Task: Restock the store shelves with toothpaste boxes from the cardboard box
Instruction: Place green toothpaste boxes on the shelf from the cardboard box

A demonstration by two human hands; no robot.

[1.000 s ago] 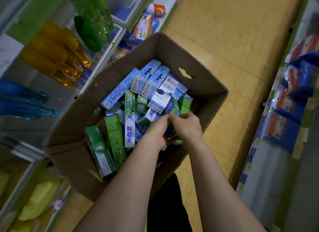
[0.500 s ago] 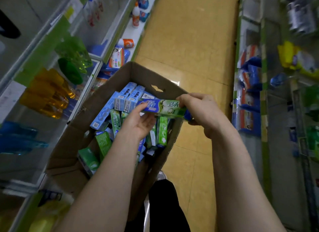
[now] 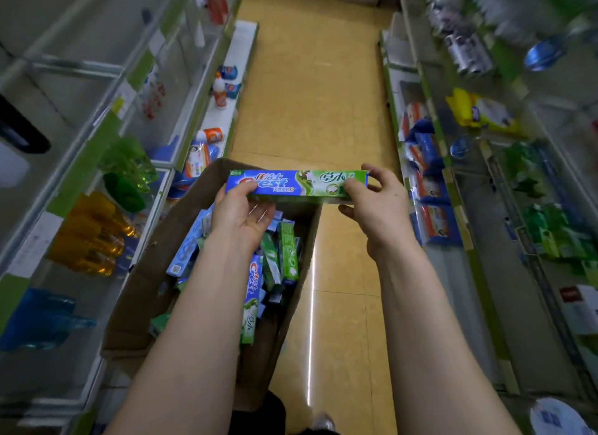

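Observation:
A blue-and-green Crest toothpaste box [image 3: 296, 182] is held level above the far end of the open cardboard box [image 3: 152, 266]. My left hand [image 3: 242, 213] grips its blue end from below, thumb on the front face. My right hand [image 3: 372, 201] pinches its green end, thumb in front and fingers behind. Several blue and green toothpaste boxes [image 3: 278, 256] lie jumbled in the cardboard box, partly hidden by my left forearm.
Shelves line both sides of a yellow-floored aisle [image 3: 310, 88]. Left shelves [image 3: 136, 78] carry yellow bottles [image 3: 94, 237], green bottles [image 3: 129, 172] and blue bottles. Right shelves [image 3: 453, 162] hold blue and red packs [image 3: 427, 182], a yellow pack and green packs [image 3: 556, 230].
Both hands have come up out of the cardboard box with one toothpaste box and now hold it level and higher. The view has tilted up along the aisle.

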